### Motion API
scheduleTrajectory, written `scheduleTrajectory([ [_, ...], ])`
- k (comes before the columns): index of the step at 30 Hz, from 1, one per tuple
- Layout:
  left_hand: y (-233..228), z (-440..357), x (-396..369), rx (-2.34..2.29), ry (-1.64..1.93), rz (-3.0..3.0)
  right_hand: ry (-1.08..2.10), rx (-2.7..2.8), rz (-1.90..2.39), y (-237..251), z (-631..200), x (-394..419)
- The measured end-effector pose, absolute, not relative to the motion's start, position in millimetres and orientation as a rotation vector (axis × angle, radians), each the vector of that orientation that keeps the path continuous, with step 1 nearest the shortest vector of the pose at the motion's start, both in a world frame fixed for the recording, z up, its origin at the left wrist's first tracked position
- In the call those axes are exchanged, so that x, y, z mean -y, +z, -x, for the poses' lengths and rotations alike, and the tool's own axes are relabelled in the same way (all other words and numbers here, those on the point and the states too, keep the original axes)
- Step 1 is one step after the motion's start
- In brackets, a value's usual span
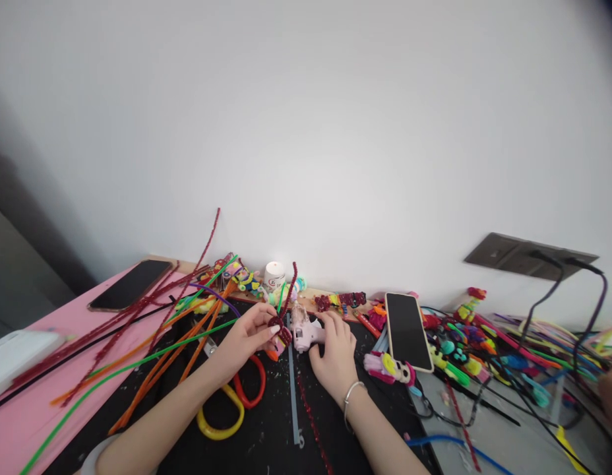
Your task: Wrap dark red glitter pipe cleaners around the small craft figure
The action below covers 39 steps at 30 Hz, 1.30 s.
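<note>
Head cam looks down on a black mat (pixel 266 442) w/ a pink sheet (pixel 63 316) at the left. Left hand (pixel 246 336) has thumb & fingers pressed together, pinching a dark-red glitter pipe cleaner (pixel 286 310) that is coiled at its lower end and rises up & slightly right. Right hand (pixel 336 353), silver bracelet on the wrist, is wrapped around a pink glue gun (pixel 303 330) resting on the mat, nozzle toward the coil; the two are touching or just beside each other, can't tell which. Both sit mid-mat, near the far edge.

Near the left wrist lie scissors (pixel 231 402) w/ one red & one yellow loop handle. Left of the hands, a spread of long pipe cleaners (pixel 152 356) in orange, green, red & purple fans out across mat & pink sheet. One phone (pixel 130 284) lies far left on the pink sheet; a second phone (pixel 409 330) lies just right of the right hand. A small white tub (pixel 274 276) stands at the far edge by the wall. Right side: a heap of colourful finished pieces (pixel 479 356) & black cables (pixel 573 310) running to a wall socket (pixel 528 256).
</note>
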<state>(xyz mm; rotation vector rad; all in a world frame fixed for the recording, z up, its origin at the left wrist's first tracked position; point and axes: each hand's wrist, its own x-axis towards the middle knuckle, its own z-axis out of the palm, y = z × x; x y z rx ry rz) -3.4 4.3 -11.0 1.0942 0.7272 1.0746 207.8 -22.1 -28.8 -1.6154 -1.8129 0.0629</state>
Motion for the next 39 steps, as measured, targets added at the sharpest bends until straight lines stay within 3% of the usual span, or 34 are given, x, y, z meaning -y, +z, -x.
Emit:
scheduleTrajectory([
  [5, -13, 3, -5, -0.727, 1.06, -1.097, 0.098, 1.846, 1.838, -30, -207, 19],
  [10, -15, 4, -6, -0.743, 1.086, -1.111, 0.173, 1.642, 1.63, -36, -218, 12],
  [15, -15, 4, -10, -0.77, 1.117, -1.127, 0.555, 1.403, 1.234, -38, -222, 6],
  [21, -15, 3, -9, -0.771, 1.123, -1.135, 0.944, 1.265, 1.158, -37, -215, 9],
  [39, -4, -1, -4, -0.767, 1.095, -1.171, 0.914, 1.278, 1.206, -44, -217, 8],
])
